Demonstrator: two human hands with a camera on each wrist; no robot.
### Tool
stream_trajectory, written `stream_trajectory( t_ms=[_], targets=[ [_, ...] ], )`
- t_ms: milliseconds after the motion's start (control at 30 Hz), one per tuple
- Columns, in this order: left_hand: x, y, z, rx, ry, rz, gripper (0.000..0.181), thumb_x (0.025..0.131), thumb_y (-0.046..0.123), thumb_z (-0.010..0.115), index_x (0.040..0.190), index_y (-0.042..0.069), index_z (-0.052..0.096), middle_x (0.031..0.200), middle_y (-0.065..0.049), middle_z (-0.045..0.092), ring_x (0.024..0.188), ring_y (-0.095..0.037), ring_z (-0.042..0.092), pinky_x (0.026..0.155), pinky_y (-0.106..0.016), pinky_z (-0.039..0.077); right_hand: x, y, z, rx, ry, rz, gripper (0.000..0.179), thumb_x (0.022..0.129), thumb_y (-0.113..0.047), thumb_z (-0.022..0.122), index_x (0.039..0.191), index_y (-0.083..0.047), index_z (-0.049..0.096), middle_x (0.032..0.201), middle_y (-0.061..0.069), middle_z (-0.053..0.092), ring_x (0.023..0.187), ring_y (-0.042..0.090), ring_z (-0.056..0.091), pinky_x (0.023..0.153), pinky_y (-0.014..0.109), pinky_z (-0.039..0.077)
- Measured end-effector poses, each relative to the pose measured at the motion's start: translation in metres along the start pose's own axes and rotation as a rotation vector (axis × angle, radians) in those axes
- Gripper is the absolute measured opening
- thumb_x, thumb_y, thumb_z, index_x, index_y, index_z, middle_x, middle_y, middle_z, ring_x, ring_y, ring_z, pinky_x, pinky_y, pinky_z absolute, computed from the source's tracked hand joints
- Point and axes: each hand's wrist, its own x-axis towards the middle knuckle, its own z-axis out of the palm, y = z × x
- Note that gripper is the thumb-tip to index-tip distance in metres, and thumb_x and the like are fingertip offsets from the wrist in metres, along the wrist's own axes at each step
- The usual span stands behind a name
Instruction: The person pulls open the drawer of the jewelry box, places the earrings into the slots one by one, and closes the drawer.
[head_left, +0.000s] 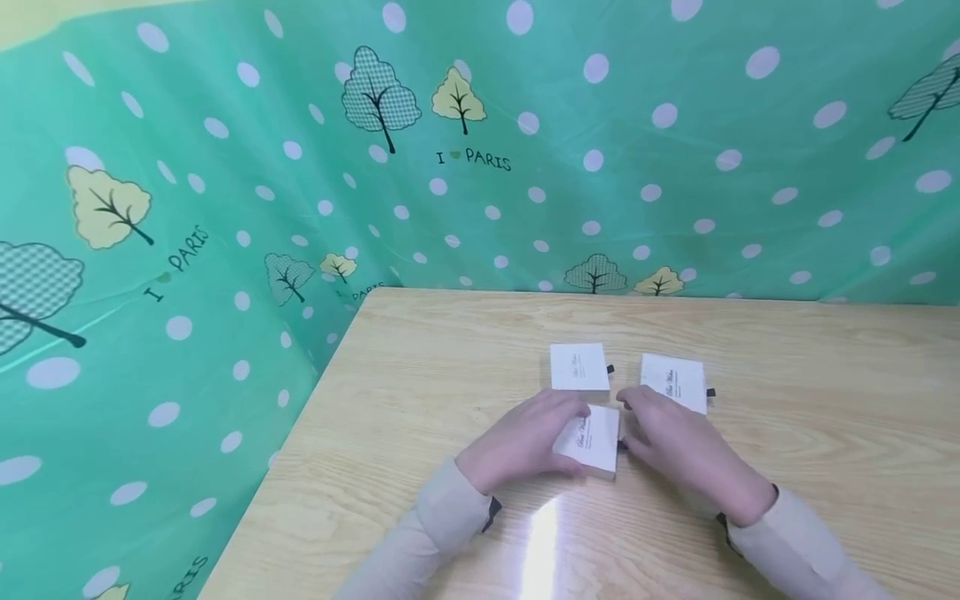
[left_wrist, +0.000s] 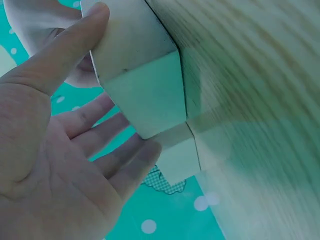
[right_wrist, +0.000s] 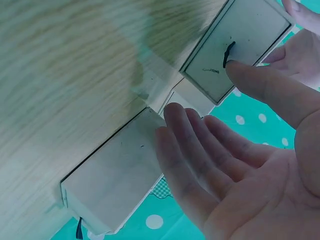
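A small white drawer-style box printed with black script lies on the wooden table, nearest the person. My left hand holds it from the left, thumb along its near side and fingers by its far side. A short black ribbon tab sticks out of the box's right face. With the thumb tip at that tab, my right hand stays beside the box, its other fingers extended and holding nothing. In the right wrist view those fingertips come close to another white box, which the right hand partly covers in the head view.
A third white box with a black tab lies just beyond the held one, to the left of the second box. The wooden table meets a green polka-dot cloth at the back and left.
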Motion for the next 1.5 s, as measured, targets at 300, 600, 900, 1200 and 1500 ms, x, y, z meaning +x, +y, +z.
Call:
stream_trajectory(
  t_ms=[300,600,900,1200,1500],
  targets=[
    [-0.014,0.008,-0.007,0.077,0.033,-0.017,0.065,0.080,0.042,0.080,0.132,0.011,0.057,0.145,-0.004,0.052,0.134,-0.017,0.048,0.112,-0.028,0.040,0.003,-0.001,0.004,0.001,-0.014,-0.098,0.037,0.084,0.000,0.072,0.120,0.000,0.063,0.109,0.011,0.067,0.102,0.029,0.066,0.086,0.043,0.058],
    [-0.032,0.018,-0.010,0.085,0.076,-0.070,0.064,0.084,0.050,0.074,0.130,0.008,0.058,0.136,-0.006,0.058,0.123,-0.018,0.056,0.105,-0.029,0.048,0.001,-0.005,0.012,0.014,0.032,-0.135,0.029,0.082,-0.004,0.074,0.110,0.000,0.067,0.095,0.005,0.068,0.086,0.015,0.064,0.075,0.034,0.058],
    [-0.036,0.019,-0.002,0.018,0.076,-0.230,0.069,0.082,0.055,0.073,0.129,0.007,0.058,0.120,-0.003,0.060,0.097,-0.011,0.057,0.079,-0.024,0.053,0.000,-0.009,0.016,0.028,0.016,-0.094,0.023,0.084,-0.009,0.075,0.106,-0.006,0.069,0.094,0.001,0.070,0.087,0.015,0.067,0.077,0.035,0.058],
    [-0.028,0.024,0.004,-0.002,0.090,-0.289,0.077,0.073,0.061,0.079,0.124,0.007,0.057,0.107,-0.002,0.060,0.075,-0.007,0.049,0.057,-0.020,0.042,0.002,-0.011,0.015,0.142,-0.026,-0.068,0.023,0.083,-0.005,0.075,0.105,-0.004,0.068,0.092,0.001,0.069,0.084,0.011,0.064,0.075,0.031,0.058],
    [-0.023,0.030,0.001,0.027,0.093,-0.343,0.081,0.065,0.055,0.087,0.123,0.006,0.058,0.098,0.001,0.057,0.073,-0.008,0.050,0.056,-0.020,0.042,0.004,-0.021,0.015,0.177,-0.024,-0.054,0.031,0.079,0.001,0.075,0.108,-0.003,0.066,0.098,0.002,0.068,0.086,0.009,0.064,0.075,0.027,0.058]
  ],
)
